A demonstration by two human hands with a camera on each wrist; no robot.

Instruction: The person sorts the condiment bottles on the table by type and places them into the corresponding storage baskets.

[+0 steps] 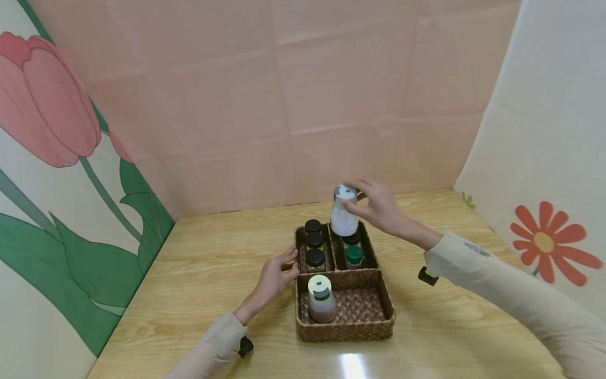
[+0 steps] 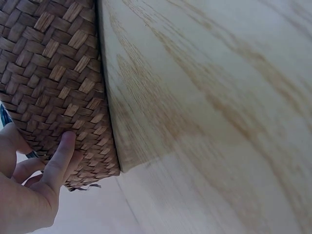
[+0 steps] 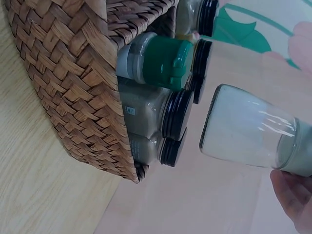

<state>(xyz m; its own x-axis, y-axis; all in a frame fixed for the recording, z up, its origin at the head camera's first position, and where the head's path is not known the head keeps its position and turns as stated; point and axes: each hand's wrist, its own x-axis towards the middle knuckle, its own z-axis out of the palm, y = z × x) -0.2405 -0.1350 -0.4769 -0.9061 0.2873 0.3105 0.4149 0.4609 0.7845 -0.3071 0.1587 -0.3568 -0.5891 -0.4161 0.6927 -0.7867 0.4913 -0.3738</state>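
Observation:
My right hand (image 1: 379, 208) holds a glass shaker bottle (image 1: 344, 221) by its white-and-grey cap, with white contents inside. In the right wrist view the bottle (image 3: 248, 129) is clear above the jar lids. Below it stands a woven basket (image 1: 345, 331) with three compartments. My left hand (image 1: 276, 273) rests against the basket's left side, and its fingertips touch the weave in the left wrist view. Black-lidded jars (image 1: 314, 257) fill the back left compartment. A green-capped jar (image 1: 354, 256) and black-lidded jars (image 3: 175, 114) stand in the back right one.
A second shaker bottle (image 1: 322, 300) with a pale cap and brownish contents stands upright at the left of the basket's wide front compartment. The basket sits on a wooden table (image 1: 213, 273). A pink cloth (image 1: 227, 105) hangs behind, with flower-printed cloths at both sides.

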